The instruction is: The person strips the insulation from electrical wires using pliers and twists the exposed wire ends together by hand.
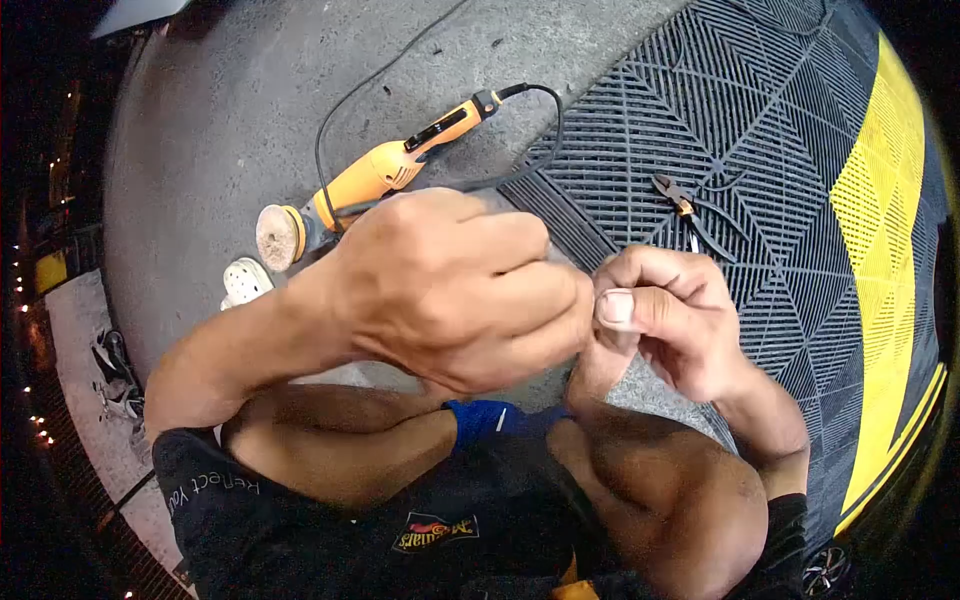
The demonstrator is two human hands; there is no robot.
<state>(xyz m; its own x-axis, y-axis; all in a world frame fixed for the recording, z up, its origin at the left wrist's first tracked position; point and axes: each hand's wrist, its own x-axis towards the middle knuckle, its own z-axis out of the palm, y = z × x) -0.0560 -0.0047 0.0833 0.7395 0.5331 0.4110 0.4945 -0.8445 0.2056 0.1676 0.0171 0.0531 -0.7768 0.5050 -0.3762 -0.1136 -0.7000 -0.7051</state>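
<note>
Close together, 2 closed hands: left hand (455, 290) curled, right hand (680, 320) pinched, anything held hidden.

White perforated clog (245, 278) on concrete (230, 130) bordered by slatted tiles (800, 220) (black, some yellow)

The fingertips of the left hand (465, 295) are hidden behind its own knuckles, and anything pinched between it and the right hand (675, 325) cannot be made out. The left forearm (265, 330) covers part of the white clog (245, 281). The power cord (345, 95) runs out past the top edge. Dark items (118, 365) at far left are too dim to identify.
</note>
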